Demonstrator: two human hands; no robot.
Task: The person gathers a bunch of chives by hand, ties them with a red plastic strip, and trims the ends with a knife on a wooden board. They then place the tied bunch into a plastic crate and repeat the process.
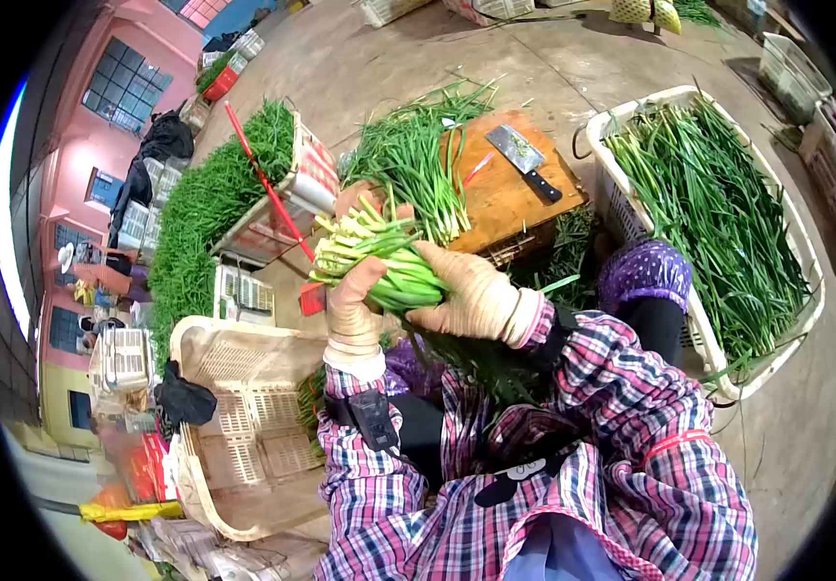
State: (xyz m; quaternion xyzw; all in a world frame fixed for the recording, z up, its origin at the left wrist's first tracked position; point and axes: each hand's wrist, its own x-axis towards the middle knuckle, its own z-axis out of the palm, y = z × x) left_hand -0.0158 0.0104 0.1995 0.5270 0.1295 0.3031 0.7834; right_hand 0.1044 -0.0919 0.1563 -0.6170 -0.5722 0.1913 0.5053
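A bunch of green stalks (403, 276) with pale cut-looking ends is held between my two gloved hands, the pale ends toward the upper left. My left hand (352, 315) grips its left side, and my right hand (476, 295) wraps round its right side. Just beyond, more loose stalks (427, 184) lie partly on a wooden board (500, 208). On that board rests a cleaver (524, 160) with a black handle, bits of green on its blade.
At the right stands a white crate (815, 300) full of long green leaves. A cream crate (253, 455) is at the lower left. Piled greens (205, 213) and a red pole (268, 179) are at the left. People (108, 271) are in the far left background.
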